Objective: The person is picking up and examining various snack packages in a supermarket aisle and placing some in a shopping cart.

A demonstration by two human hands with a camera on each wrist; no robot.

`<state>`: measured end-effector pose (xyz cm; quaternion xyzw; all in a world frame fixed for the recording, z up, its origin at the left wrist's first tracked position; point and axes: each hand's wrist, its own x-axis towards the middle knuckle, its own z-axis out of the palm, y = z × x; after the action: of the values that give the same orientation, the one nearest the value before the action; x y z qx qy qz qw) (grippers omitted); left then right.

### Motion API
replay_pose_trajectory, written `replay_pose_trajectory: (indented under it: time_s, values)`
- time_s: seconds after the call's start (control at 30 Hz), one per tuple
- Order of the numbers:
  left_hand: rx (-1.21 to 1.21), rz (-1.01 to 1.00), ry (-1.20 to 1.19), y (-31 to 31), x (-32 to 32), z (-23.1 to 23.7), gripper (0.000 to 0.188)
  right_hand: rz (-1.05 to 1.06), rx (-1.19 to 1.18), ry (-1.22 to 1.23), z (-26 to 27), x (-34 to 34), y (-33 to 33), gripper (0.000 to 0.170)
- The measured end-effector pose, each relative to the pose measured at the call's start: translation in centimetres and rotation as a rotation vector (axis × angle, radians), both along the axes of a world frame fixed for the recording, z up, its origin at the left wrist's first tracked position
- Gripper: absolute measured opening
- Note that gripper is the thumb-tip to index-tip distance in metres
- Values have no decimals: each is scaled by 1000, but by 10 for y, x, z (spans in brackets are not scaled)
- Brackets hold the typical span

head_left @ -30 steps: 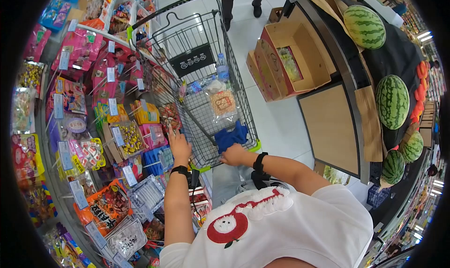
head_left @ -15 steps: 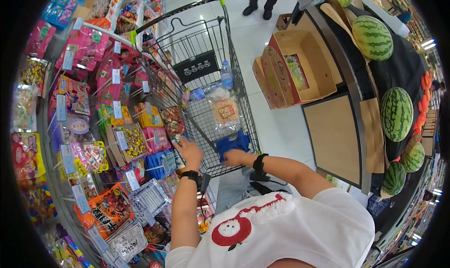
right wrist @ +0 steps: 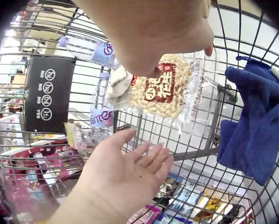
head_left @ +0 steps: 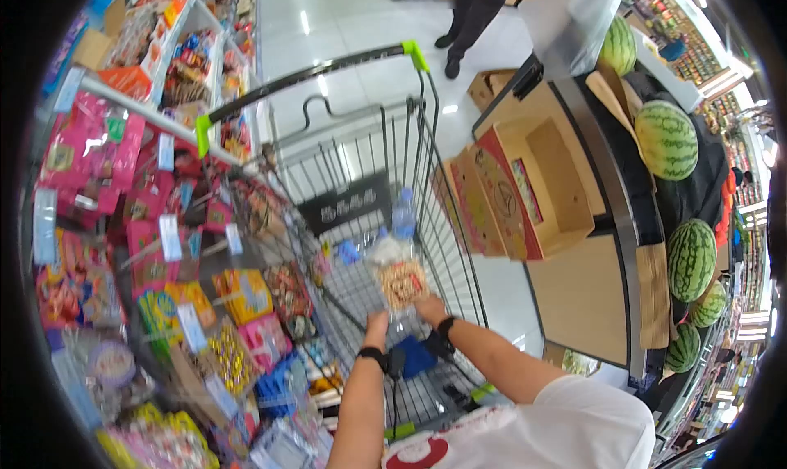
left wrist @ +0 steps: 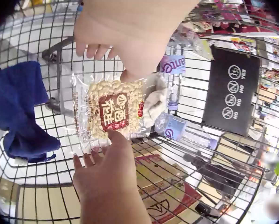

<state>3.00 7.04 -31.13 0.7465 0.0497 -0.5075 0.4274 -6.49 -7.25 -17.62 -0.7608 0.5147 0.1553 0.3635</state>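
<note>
The left hand (right wrist: 125,170), fingers loosely spread, hovers just beside the nuts (left wrist: 113,107); the right hand (left wrist: 106,170), uncurled, has its thumb over their edge; they're inside the cart (head_left: 307,81), near a cloth (right wrist: 256,126); I'd call it reaching, the next move wanting a two-sided pinch.

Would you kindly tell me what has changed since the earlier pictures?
The right hand has left the blue cloth and moved forward to the bag of peanuts. The left hand has moved right, from the snack packets to near that bag. Cloth, bag and water bottle stayed in the shopping cart.
</note>
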Motion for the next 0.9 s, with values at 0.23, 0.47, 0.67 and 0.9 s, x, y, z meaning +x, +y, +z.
replay_pose_trajectory:
  time_s: [0.23, 0.47, 0.67, 0.9]
  values:
    - [5, -70, 435, -24, 16, 44, 61, -357, 158, 227, -29, 1, -7, 73]
    - [231, -142, 82, -35, 17, 63, 50, -270, 188, 379, -23, 3, -10, 83]
    - [242, -429, -196, -13, 35, 54, 33, -309, 44, 255, -10, -7, 2, 59]
    - [109, -373, -207, -11, 54, 202, 30, -200, 570, -107, 34, -22, 20, 51]
